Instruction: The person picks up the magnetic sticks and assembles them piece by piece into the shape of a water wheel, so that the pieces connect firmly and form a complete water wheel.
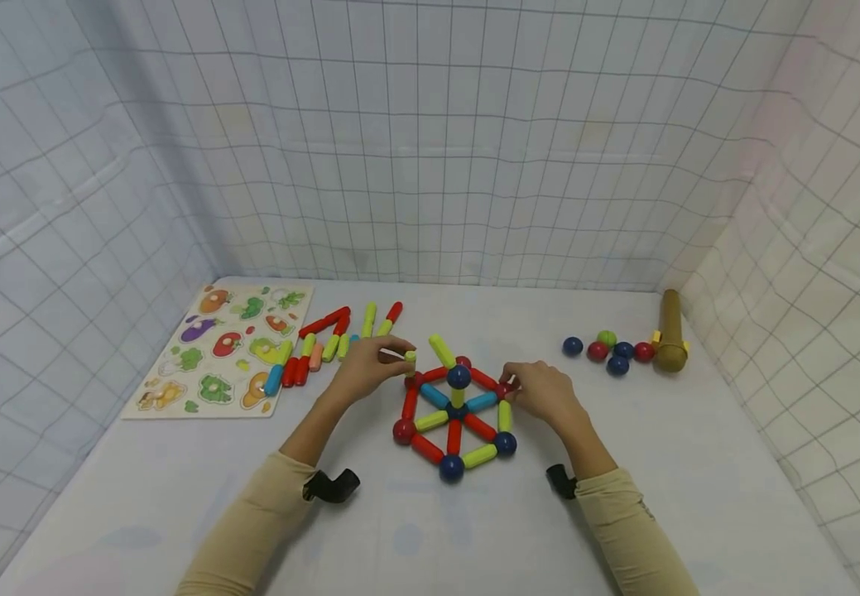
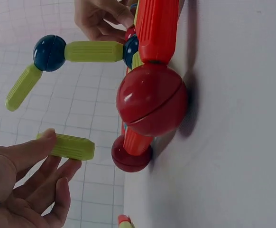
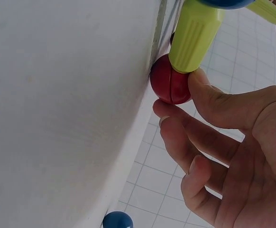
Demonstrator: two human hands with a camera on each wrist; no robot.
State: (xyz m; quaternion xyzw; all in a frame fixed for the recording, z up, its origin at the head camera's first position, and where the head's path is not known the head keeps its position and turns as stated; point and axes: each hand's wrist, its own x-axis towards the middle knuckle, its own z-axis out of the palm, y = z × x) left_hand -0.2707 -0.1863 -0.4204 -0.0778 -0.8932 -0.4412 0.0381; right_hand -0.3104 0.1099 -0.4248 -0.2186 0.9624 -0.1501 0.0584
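Observation:
A flat six-sided frame of rods and balls stands on the table, with a blue ball [image 1: 457, 410] at its hub. From the hub a short yellow-green rod rises to another blue ball [image 1: 458, 377], which bears a slanting yellow-green rod [image 1: 441, 351]. My left hand [image 1: 366, 368] pinches a loose yellow-green rod [image 2: 76, 147] between thumb and fingers. Its end points at the frame's back-left red ball [image 2: 131, 160], a small gap apart. At the right corner, my right hand [image 1: 545, 392] pinches a red ball [image 3: 162, 80] joined to a yellow-green rod [image 3: 195, 40].
Left of the frame lie several loose red, yellow-green and blue rods [image 1: 324, 321], some over the edge of a vegetable puzzle board [image 1: 243, 410]. To the right are several loose balls [image 1: 598, 351] and a brown cylindrical piece [image 1: 671, 331]. Gridded white cloth [image 1: 430, 165] surrounds the table.

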